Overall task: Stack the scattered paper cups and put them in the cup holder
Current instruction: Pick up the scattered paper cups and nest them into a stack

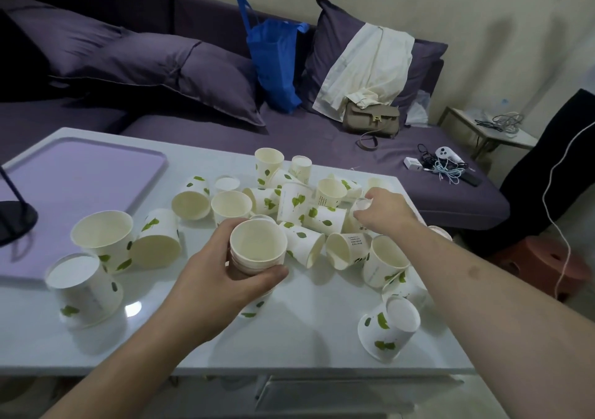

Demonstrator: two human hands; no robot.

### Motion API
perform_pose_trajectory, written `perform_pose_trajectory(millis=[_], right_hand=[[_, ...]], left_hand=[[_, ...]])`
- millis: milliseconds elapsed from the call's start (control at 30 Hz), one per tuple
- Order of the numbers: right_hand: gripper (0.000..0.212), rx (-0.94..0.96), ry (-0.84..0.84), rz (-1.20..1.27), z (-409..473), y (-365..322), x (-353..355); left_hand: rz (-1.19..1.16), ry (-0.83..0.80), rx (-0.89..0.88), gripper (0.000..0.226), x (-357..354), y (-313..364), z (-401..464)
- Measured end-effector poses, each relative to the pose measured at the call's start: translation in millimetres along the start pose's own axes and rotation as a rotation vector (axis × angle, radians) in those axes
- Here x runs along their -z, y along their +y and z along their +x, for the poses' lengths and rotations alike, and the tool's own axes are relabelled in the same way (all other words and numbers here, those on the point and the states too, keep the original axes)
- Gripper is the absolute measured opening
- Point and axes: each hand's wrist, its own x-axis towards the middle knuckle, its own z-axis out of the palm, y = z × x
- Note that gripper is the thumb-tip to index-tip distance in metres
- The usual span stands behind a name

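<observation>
Several white paper cups with green leaf prints lie scattered on the white table [315, 331], some upright, some tipped, some upside down. My left hand [222, 270] grips a short stack of nested cups [258, 245] just above the table's middle, mouth up. My right hand [386, 210] reaches into the pile at the right and pinches the base of a tipped cup [361, 206]. A tipped cup [388, 328] lies near the front right. No cup holder can be made out.
A lilac tray [80, 173] lies on the table's left, with a black lamp base [13, 222] on it. Behind stands a purple sofa [289, 128] with pillows, a blue bag [273, 64], a handbag [370, 119] and cables. A reddish stool [544, 262] stands at the right.
</observation>
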Motion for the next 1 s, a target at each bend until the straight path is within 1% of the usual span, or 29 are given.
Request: perform_pose_trajectory(millis=[100, 200, 300, 333, 400, 467, 500, 533, 600, 700, 800, 900, 933, 1000], right_hand=[[0.042, 0.017, 0.007, -0.011, 3.0, 5.7, -3.5], [0.036, 0.000, 0.055, 0.027, 6.2, 9.1, 9.8], [0.032, -0.026, 0.113, 0.158, 3.7, 15.2, 35.1], [0.031, -0.030, 0.126, 0.255, -0.4, 17.5, 43.8], [0.024, -0.028, 0.126, 0.530, -12.8, 18.1, 59.0], [0.013, -0.014, 0.046, 0.894, -34.0, 10.8, 69.9], [0.011, -0.021, -0.019, 1.091, -47.7, 5.6, 72.7], [0.012, -0.034, -0.098, 1.282, -63.5, -1.2, 73.4], [0.022, -0.044, -0.265, 1.584, -92.4, -14.1, 67.4], [0.042, 0.002, -0.463, 1.845, -128.1, -33.6, 46.8], [0.050, 0.028, -0.542, 1.963, -150.4, -53.8, 25.3], [0.065, 0.087, -0.563, 1.940, -160.9, -66.5, 11.2], [0.064, 0.122, -0.560, 1.917, -162.3, -68.1, 8.5], [0.048, 0.201, -0.527, 1.881, -162.9, -69.0, 4.7]], left_hand=[[-0.002, 0.000, 0.005, 0.065, 0.4, -0.8, 0.9], [-0.005, -0.002, 0.005, 0.068, 0.3, -0.7, 1.3], [0.005, -0.006, 0.002, 0.068, 0.3, -0.5, 1.4], [0.004, -0.008, 0.003, 0.068, 0.5, -0.1, 1.1], [-0.003, -0.009, 0.001, 0.071, 1.4, 1.0, 0.2], [-0.005, -0.004, -0.004, 0.075, 1.9, 2.6, -1.1], [-0.003, 0.001, -0.007, 0.075, 2.2, 3.2, -1.6], [0.000, 0.008, -0.007, 0.074, 2.6, 3.2, -1.8], [0.002, 0.020, -0.001, 0.070, 4.2, 2.6, -2.5], [0.006, 0.023, 0.014, 0.066, 6.9, 1.9, -4.5], [0.008, 0.012, 0.023, 0.067, 9.9, 1.8, -6.5], [0.020, 0.002, 0.021, 0.068, 13.1, 2.0, -6.9], [0.022, 0.000, 0.023, 0.068, 14.0, 2.0, -6.6], [0.017, -0.003, 0.024, 0.067, 15.6, 2.7, -6.0]])
